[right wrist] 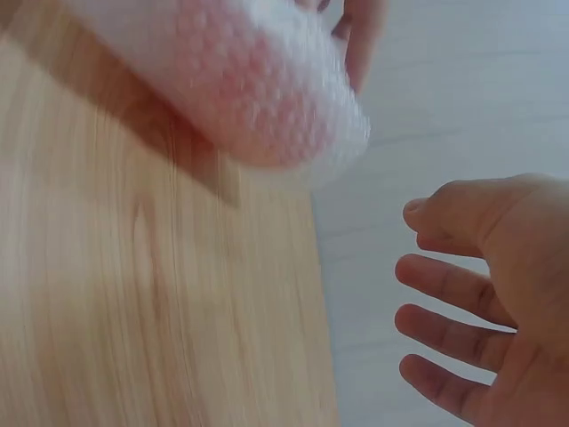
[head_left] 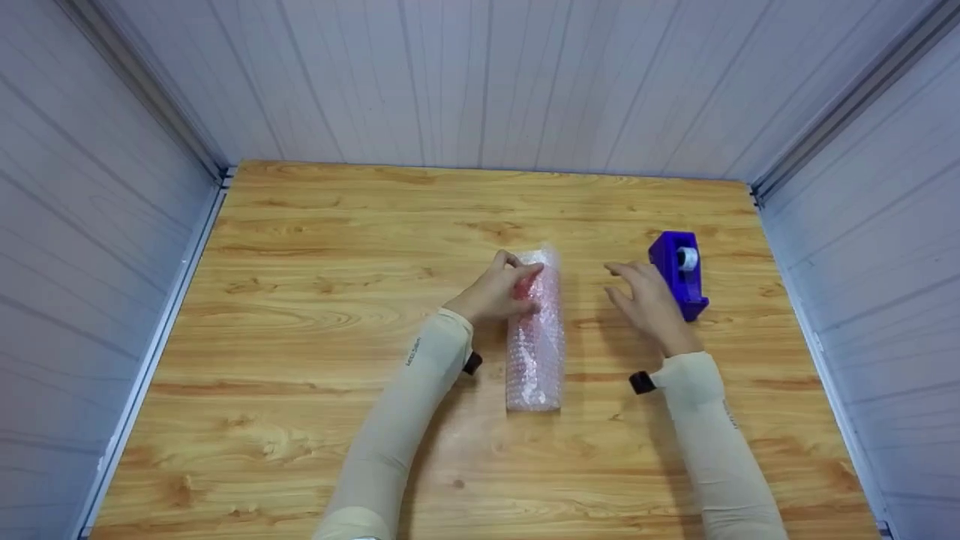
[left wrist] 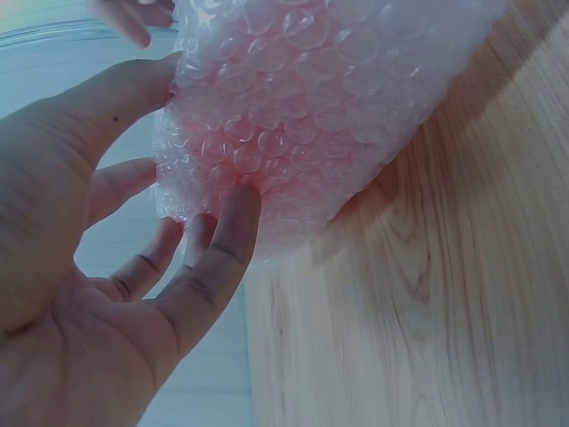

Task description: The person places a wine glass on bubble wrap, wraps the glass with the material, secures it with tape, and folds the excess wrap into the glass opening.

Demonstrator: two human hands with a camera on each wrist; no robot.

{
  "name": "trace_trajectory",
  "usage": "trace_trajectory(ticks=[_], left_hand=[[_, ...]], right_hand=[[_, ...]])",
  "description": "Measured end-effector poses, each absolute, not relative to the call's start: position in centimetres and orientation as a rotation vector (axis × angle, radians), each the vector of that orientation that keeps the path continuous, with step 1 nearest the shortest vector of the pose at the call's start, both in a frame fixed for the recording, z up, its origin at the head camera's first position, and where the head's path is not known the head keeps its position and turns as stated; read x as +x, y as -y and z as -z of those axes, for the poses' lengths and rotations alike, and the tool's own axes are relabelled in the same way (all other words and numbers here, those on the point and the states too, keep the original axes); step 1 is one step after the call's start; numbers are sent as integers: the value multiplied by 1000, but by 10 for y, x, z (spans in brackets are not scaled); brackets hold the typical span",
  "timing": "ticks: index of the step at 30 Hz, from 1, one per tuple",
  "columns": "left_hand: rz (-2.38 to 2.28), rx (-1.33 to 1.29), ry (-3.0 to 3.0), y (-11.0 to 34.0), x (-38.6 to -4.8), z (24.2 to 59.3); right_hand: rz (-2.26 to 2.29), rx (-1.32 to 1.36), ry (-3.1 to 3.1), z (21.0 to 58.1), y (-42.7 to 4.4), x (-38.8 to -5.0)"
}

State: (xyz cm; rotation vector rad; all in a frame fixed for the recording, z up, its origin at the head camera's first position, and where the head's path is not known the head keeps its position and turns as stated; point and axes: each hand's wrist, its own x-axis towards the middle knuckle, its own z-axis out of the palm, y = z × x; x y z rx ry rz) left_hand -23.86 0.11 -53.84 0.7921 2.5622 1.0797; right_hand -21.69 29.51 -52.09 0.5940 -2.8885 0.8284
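Note:
A long bundle of bubble wrap (head_left: 540, 360) lies lengthwise on the wooden table, with something pinkish red showing through it. My left hand (head_left: 491, 291) holds the bundle near its far end, thumb and fingers bent against the wrap. In the left wrist view, fingertips (left wrist: 240, 200) touch the bubbles; part of the grip is hidden behind the bundle. To the right, my right hand (head_left: 649, 304) hovers apart from the wrap with its fingers spread and slightly bent, holding nothing. Close beside that hand is a blue tape dispenser (head_left: 666, 256) carrying a roll of tape (head_left: 687, 259).
The wood-grain table (head_left: 315, 360) is bordered by pale panel walls at the left, back (head_left: 450, 82) and right. A small black wrist camera (head_left: 642, 382) sits at the right cuff, and another (head_left: 472, 364) at the left one.

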Motion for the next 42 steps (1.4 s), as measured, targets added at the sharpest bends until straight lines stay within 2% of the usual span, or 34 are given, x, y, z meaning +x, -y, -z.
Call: trace_trajectory(ticks=[9, 14, 17, 28, 42], left_hand=[[-1082, 780, -2556, -1, -238, 539], [-1090, 768, -2549, 1, -238, 538], [-1102, 760, -2541, 2, -238, 539], [-1056, 782, -2567, 2, -237, 539], [-1092, 757, -2558, 0, -237, 540]], right_hand=[[-782, 210, 2900, 526, -356, -217], [-805, -97, 2950, 524, -380, -214], [-817, -192, 2992, 526, -389, -212], [-882, -189, 2994, 535, -398, -209], [-851, -244, 2979, 528, -398, -211]])
